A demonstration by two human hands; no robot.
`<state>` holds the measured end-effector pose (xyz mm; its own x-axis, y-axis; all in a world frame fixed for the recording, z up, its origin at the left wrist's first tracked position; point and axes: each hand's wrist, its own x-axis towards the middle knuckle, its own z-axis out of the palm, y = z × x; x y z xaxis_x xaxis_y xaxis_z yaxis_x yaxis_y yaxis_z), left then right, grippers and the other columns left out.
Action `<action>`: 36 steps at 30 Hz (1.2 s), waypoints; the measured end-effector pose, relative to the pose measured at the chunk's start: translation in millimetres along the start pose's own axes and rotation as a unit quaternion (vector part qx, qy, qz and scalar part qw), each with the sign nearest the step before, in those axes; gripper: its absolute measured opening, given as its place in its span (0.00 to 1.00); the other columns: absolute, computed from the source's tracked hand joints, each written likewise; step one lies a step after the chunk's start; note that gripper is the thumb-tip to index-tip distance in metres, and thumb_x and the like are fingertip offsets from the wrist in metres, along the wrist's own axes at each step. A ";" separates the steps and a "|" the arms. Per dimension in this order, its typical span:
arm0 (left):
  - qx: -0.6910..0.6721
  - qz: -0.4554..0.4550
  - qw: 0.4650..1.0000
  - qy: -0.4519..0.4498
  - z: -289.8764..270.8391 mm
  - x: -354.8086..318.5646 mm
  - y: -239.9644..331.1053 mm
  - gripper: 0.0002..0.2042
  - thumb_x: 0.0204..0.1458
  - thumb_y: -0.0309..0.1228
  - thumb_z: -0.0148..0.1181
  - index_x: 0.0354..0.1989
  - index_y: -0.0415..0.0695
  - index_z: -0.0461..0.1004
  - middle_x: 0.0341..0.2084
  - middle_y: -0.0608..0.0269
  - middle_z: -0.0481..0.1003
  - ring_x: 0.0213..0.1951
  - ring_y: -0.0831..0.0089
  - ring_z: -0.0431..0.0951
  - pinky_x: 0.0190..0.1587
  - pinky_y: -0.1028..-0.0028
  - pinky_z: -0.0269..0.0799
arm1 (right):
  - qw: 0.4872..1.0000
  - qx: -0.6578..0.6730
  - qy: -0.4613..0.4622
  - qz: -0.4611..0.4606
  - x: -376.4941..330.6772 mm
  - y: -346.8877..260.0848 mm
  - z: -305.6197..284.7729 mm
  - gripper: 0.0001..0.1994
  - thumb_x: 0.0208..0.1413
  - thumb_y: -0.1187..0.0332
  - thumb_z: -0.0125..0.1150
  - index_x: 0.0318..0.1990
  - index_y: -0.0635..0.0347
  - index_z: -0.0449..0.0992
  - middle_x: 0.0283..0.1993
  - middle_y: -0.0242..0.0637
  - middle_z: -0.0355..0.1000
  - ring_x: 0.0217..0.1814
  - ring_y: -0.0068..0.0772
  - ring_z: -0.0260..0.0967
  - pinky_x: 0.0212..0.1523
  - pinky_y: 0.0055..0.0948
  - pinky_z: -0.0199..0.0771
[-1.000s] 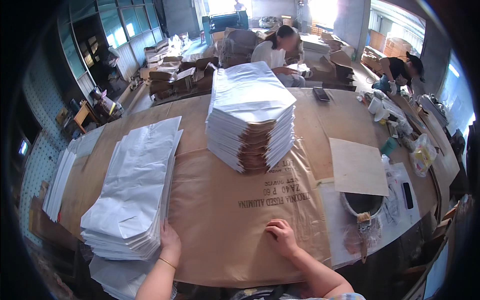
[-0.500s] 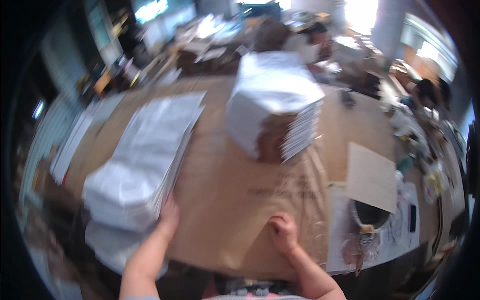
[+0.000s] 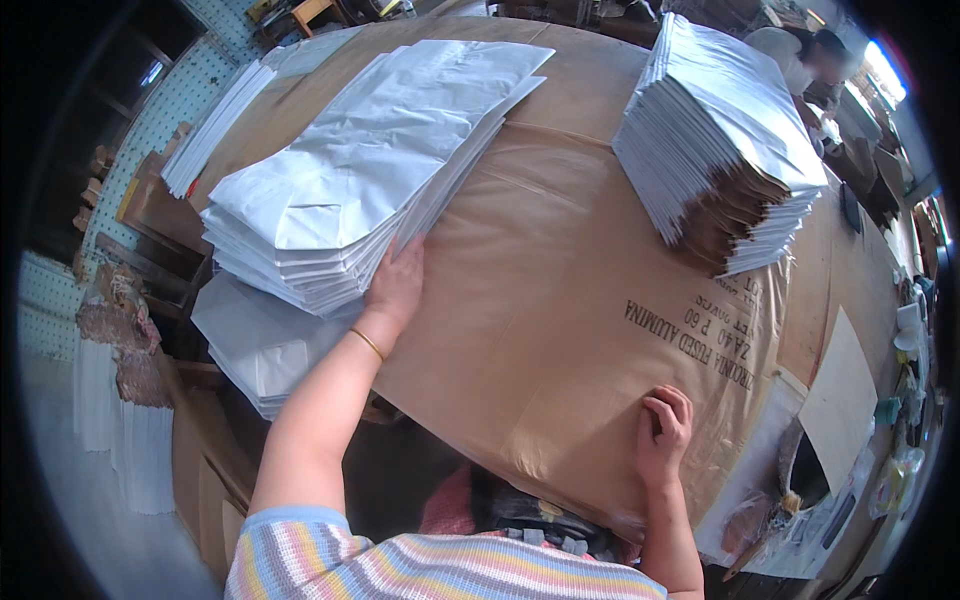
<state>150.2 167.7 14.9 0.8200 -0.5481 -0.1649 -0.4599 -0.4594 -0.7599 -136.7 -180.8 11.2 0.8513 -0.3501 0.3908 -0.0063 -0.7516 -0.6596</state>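
Observation:
Against the right side of a thick stack of white paper bags (image 3: 370, 150) lies my left hand (image 3: 398, 285). Its fingers are stretched along the stacked edges, and part of the fingertips is hidden there. My right hand (image 3: 665, 430) rests on brown wrapping paper (image 3: 520, 330) that covers the table. Its fingers are curled in a loose fist with nothing visible in them. Farther off to the right stands a taller stack of white bags (image 3: 725, 130), with brown-stained ends facing me. Below the left stack, more white bags (image 3: 265, 345) jut out past the table edge.
At the right, a beige board (image 3: 840, 400) partly covers a dark round container (image 3: 805, 465); a brush (image 3: 755, 540) lies beside it. Narrow white sheets (image 3: 215, 125) are at the far left edge. Another person (image 3: 800, 55) bends over at the far right.
My view has swung left and downward, so both stacks appear farther right and higher. My left hand stays at the stack's side. My right hand stays curled on the brown paper.

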 end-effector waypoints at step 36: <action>-0.047 -0.159 0.940 -0.298 79.1 144.9 -91.0 0.23 0.62 0.45 0.45 0.62 0.50 0.69 0.67 0.61 0.62 0.71 0.61 0.53 0.68 0.44 0.46 | 0.998 -0.048 -0.041 -0.003 5.3 -5.6 1.5 0.05 0.49 0.72 0.63 0.30 0.62 0.72 0.45 0.42 0.70 0.54 0.48 0.66 0.54 0.44 0.66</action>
<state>337.8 185.4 10.4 0.9532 0.1032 -0.2841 -0.1653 -0.6090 -0.7758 -131.3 -177.7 16.0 0.8911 -0.3025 0.3383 -0.0487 -0.8048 -0.5915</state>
